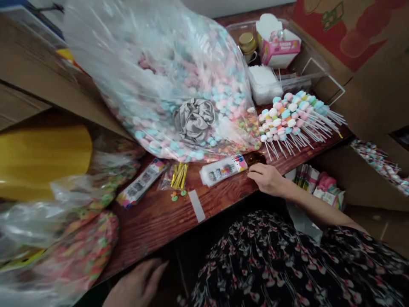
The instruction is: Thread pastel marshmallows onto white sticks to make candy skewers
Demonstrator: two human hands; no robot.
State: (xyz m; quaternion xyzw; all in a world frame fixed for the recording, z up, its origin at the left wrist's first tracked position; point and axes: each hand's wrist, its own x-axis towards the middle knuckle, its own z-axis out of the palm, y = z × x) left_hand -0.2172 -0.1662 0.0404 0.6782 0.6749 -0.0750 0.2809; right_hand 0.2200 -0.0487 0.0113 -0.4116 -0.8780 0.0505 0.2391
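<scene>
My right hand (266,179) rests on the reddish wooden table top (153,221), fingers loosely curled and holding nothing visible. It lies just below a dark brown translucent patch (255,158), beside a flat packet with a colourful label (223,170). My left hand (137,283) is low at the table's near edge, fingers apart and empty. A large clear bag of pastel pink and blue marshmallow candies (166,85), closed with a grey fabric tie (194,120), lies across the table. Rows of candy skewers on white sticks (286,121) lie beside it.
Gold twist ties (179,177), a second labelled packet (141,183) and a white tape strip (196,206) lie on the table. Cardboard boxes (361,76) stand right, candy-filled plastic bags (76,251) left. A pink carton (277,42) and jar (247,43) stand behind.
</scene>
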